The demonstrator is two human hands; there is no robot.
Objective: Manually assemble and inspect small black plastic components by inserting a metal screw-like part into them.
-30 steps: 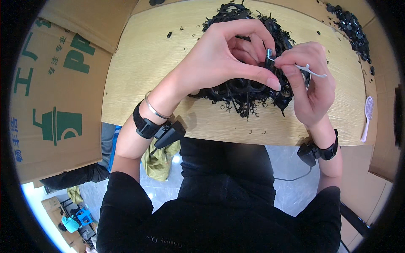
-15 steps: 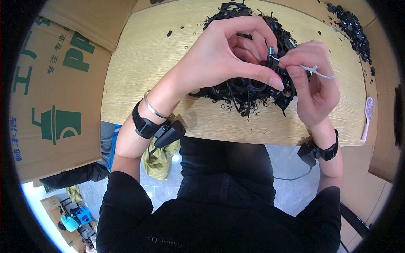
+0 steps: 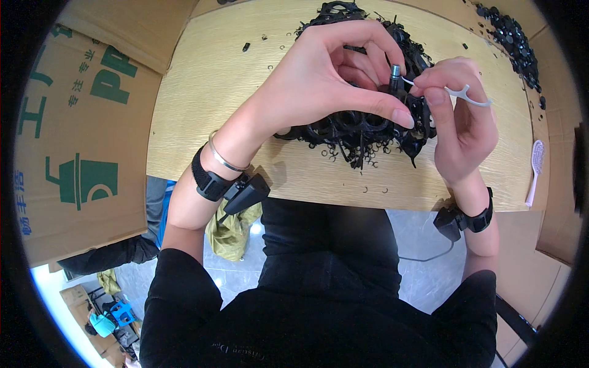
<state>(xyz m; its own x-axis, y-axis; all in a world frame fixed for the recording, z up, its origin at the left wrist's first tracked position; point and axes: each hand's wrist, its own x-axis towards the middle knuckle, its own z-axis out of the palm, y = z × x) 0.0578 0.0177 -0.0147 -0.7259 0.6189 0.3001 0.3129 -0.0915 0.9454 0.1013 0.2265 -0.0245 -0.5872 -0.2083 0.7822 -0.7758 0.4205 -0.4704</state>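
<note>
My left hand pinches a small black part with a threaded metal end between thumb and fingers, the thread pointing up. My right hand grips a white plastic pick between thumb and forefinger. The pick's thin tip lies close beside the part, just under the thread; whether it touches cannot be told. Its forked, curved end sticks out to the right. Beneath both hands lies a heap of black plastic parts, partly covered by my left hand, with small black rings along its near edge.
Everything lies on a wooden tabletop. More small black pieces gather at the far right, and a pale purple hairbrush rests at the right edge. A large cardboard box stands on the left. Both wrists carry black strapped devices.
My right hand has shifted slightly right, drawing the pick's tip away from the part. The pick's forked end has turned upward a little. My left hand stays nearly still.
</note>
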